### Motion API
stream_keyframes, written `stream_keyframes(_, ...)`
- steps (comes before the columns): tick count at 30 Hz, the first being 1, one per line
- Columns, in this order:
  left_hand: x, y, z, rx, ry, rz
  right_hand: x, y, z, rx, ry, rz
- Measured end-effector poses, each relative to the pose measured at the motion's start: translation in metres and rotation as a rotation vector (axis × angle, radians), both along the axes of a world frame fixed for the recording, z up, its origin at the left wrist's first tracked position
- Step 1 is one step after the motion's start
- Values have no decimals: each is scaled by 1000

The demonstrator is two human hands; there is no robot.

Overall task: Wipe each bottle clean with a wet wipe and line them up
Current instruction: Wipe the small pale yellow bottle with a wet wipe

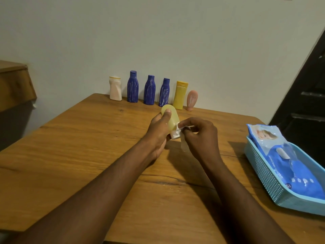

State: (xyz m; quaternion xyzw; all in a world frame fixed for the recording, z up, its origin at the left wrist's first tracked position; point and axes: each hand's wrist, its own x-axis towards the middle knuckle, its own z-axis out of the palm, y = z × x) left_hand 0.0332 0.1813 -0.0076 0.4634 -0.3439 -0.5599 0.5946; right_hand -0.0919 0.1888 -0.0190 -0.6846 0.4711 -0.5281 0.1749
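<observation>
Grip check: left hand (pixel 158 132) curled round pale yellow bottle (pixel 171 115), held above mid-table (pixel 88 147); right hand (pixel 200 136) pinching wet wipe (pixel 176 132) against cap end. Best turned slowly, wiped cap to base, then stood beside pink bottle (pixel 192 100).

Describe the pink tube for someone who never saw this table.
On the wooden table, bottles stand in a row by the wall. The pink tube is at the row's right end, beside the yellow bottle. It is the shortest, with a rounded top.
</observation>
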Motion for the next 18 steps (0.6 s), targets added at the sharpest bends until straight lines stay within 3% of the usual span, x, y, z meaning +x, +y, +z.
stream_keyframes(4,3,0,1,31,84,44,-5,-7,-5,103,-16,-34)
stream_keyframes(9,9,-5,0,85,229,85,-5,-10,-6,230,-274,12)
stream_keyframes(15,12,-9,-4,142,267,132,2,-2,-4,151,-233,13)
stream_keyframes(18,14,-9,-3,156,287,135,3,2,-2,95,-127,39)
